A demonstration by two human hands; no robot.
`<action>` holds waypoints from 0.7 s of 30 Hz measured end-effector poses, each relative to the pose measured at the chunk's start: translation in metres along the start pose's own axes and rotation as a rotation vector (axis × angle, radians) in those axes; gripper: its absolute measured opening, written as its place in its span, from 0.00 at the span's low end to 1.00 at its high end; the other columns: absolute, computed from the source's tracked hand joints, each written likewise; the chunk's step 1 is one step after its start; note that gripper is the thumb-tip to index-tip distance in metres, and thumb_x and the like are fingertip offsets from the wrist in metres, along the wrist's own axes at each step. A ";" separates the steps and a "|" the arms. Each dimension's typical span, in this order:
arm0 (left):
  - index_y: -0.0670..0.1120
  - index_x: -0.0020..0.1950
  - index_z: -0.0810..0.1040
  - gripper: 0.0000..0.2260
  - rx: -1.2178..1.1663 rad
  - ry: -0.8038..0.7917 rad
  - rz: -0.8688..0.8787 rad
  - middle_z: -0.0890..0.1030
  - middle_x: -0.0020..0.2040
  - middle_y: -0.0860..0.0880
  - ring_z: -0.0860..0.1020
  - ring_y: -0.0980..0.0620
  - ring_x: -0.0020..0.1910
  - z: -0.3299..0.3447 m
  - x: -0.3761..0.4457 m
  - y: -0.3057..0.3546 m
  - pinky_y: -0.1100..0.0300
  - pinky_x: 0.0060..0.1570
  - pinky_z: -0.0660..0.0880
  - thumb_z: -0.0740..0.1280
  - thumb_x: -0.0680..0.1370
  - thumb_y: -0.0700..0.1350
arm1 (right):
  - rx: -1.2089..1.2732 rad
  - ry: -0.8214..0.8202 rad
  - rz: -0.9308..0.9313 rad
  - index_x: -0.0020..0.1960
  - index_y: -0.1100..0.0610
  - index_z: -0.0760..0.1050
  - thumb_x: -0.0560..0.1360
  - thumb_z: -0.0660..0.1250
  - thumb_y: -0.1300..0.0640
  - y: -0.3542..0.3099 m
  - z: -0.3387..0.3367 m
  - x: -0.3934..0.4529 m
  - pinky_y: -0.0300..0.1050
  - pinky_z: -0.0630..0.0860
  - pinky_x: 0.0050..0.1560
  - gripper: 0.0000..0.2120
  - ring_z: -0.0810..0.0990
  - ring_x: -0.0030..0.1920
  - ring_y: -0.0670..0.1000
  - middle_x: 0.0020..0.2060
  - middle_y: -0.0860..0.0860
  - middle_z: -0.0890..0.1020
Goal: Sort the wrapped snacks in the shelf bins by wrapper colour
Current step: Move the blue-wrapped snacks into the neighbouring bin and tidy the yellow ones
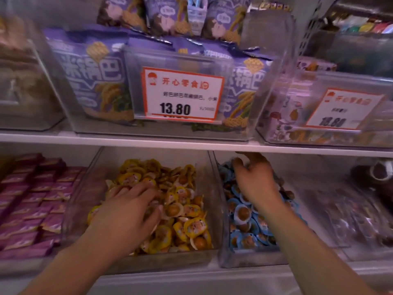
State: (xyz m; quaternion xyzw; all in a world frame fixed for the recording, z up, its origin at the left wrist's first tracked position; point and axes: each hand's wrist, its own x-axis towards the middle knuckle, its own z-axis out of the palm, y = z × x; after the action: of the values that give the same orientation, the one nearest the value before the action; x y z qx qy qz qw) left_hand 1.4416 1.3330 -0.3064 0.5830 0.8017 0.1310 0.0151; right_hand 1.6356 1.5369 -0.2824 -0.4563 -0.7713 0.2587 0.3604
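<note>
Yellow snacks [187, 211] under left hand [127, 216], blue snacks [244, 216] under right hand [255, 177]

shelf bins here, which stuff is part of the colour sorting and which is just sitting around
In the job: left hand in the yellow-wrapped snacks; right hand in the blue-wrapped snacks.

Just there: purple packets, purple bags, price tag.

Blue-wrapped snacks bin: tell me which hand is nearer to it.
Right. The right hand reaches into the blue-wrapped snacks bin, over its snacks; the left hand rests in the neighbouring yellow-wrapped snacks bin.
</note>
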 end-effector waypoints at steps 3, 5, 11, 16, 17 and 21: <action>0.54 0.67 0.74 0.27 -0.096 -0.001 -0.188 0.73 0.69 0.51 0.74 0.44 0.65 -0.001 -0.004 -0.016 0.50 0.63 0.69 0.52 0.74 0.64 | 0.107 -0.088 -0.257 0.59 0.53 0.80 0.73 0.59 0.48 -0.042 0.015 -0.031 0.32 0.71 0.47 0.20 0.80 0.46 0.46 0.46 0.48 0.84; 0.50 0.73 0.68 0.26 -0.131 0.008 -0.252 0.66 0.74 0.46 0.65 0.42 0.73 0.006 -0.004 -0.022 0.51 0.69 0.64 0.58 0.78 0.61 | 0.079 -0.295 -0.193 0.63 0.49 0.78 0.72 0.56 0.42 -0.063 0.050 -0.027 0.32 0.70 0.57 0.25 0.79 0.58 0.45 0.58 0.47 0.82; 0.50 0.78 0.51 0.32 -0.118 -0.074 -0.328 0.47 0.80 0.37 0.51 0.37 0.79 0.019 0.002 -0.014 0.48 0.74 0.59 0.56 0.79 0.62 | -0.275 -0.706 0.205 0.72 0.58 0.67 0.82 0.48 0.46 -0.067 0.155 0.028 0.52 0.67 0.70 0.25 0.69 0.70 0.60 0.72 0.61 0.68; 0.51 0.76 0.49 0.31 -0.133 -0.098 -0.344 0.50 0.79 0.36 0.49 0.36 0.78 0.022 0.006 -0.013 0.43 0.73 0.60 0.53 0.79 0.64 | -0.344 -0.645 0.253 0.70 0.53 0.72 0.82 0.46 0.40 -0.052 0.183 0.042 0.47 0.65 0.69 0.27 0.74 0.68 0.51 0.66 0.55 0.77; 0.52 0.76 0.48 0.31 -0.149 -0.102 -0.341 0.49 0.79 0.36 0.48 0.36 0.78 0.022 0.006 -0.013 0.43 0.73 0.60 0.54 0.78 0.64 | -0.212 -0.635 0.255 0.63 0.50 0.77 0.82 0.49 0.39 -0.052 0.189 0.043 0.35 0.73 0.59 0.24 0.80 0.58 0.41 0.57 0.49 0.83; 0.50 0.79 0.42 0.38 -0.249 -0.112 -0.347 0.44 0.80 0.37 0.46 0.37 0.79 0.022 0.005 -0.018 0.43 0.75 0.57 0.57 0.77 0.63 | 0.326 -0.821 0.511 0.57 0.41 0.82 0.69 0.62 0.25 -0.044 0.219 0.050 0.45 0.74 0.63 0.28 0.84 0.54 0.45 0.51 0.44 0.86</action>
State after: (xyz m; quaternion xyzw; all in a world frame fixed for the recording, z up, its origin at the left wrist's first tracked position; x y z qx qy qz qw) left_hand 1.4270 1.3362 -0.3310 0.4365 0.8655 0.1919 0.1538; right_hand 1.4236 1.5467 -0.3670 -0.4290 -0.6628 0.6134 0.0195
